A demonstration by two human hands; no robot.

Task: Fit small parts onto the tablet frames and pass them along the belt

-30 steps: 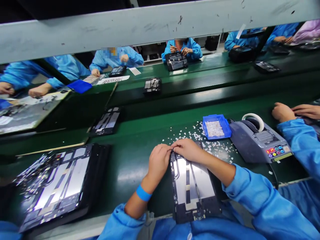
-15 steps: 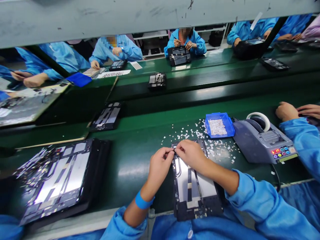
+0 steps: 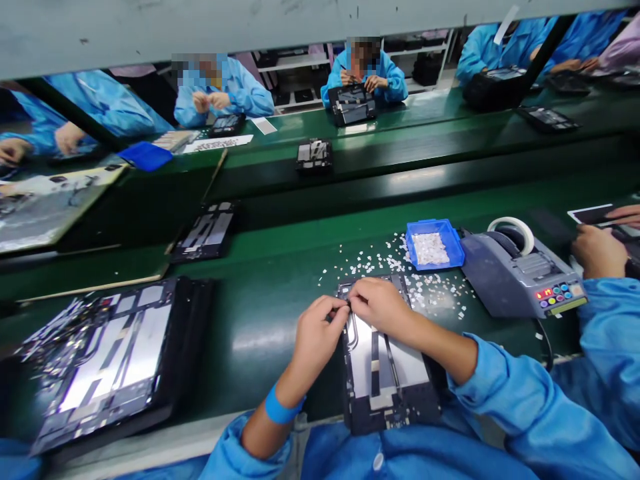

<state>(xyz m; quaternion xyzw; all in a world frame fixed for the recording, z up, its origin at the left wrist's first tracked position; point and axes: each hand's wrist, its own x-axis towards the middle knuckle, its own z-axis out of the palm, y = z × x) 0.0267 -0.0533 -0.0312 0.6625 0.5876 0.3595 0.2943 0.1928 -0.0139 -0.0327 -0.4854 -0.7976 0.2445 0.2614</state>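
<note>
In front of me lies an opened tablet housing [image 3: 411, 363] with silver battery plates and dark flat cables, its near edge against my lap. My left hand [image 3: 320, 330] is at its upper left edge, thumb and forefinger pinched together. My right hand [image 3: 379, 303] rests over the upper part of the housing, its fingers pinched beside the left fingertips. Whatever sits between the fingertips is too small and covered to make out. Small white pieces [image 3: 367, 267] are scattered on the bench just past the housing.
A blue tray [image 3: 454, 257] of white pieces stands beside a grey tape dispenser [image 3: 505, 283] on the right. At left, a stack of tablet housings [image 3: 193, 347] carries a heap of thin cables [image 3: 55, 340]. A co-worker's hand [image 3: 597, 252] is at far right; others sit opposite.
Both my hands stay pinched at the same upper corner of the housing. The view has shifted slightly. At far right, a co-worker's hands now have a flat dark panel with them.
</note>
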